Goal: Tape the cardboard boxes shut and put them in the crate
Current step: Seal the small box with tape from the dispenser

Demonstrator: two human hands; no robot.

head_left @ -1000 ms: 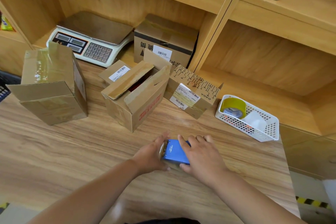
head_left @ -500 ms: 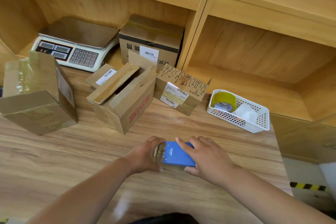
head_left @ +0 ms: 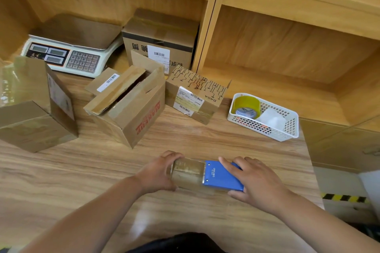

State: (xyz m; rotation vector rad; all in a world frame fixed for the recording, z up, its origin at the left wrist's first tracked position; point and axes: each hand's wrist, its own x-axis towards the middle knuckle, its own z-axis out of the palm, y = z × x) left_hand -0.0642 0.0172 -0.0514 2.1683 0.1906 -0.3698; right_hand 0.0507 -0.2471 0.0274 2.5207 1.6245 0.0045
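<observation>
Head camera: near the front edge of the wooden table (head_left: 82, 174), the left hand (head_left: 158, 172) has its fingers curled over the free end of a clear tape strip (head_left: 187, 172). The right hand (head_left: 257, 181) clamps the blue tape dispenser (head_left: 222, 176), fingers laid over its top and thumb at its near edge. The strip lies low over the table, its long axis running left to right, and the dispenser's cutting edge points left toward the left hand.

The open box with red lettering (head_left: 127, 109) stands just beyond the hands. Its mouth faces up with the flaps only partly folded, its long axis runs from near-left to far-right, and its lettered face is turned near-right. A taller box (head_left: 35, 113) stands at the left and a labelled small box (head_left: 195, 96) to the right of the open one. No crate is in view.

The likeliest trouble is the sticky side catching the tabletop, or the strip sagging and folding on itself, because it is held so low. If the flaps are not pressed flat, the tape may bridge a gap and the seam could lift. A strip that is too short would not wrap the box's ends.
</observation>
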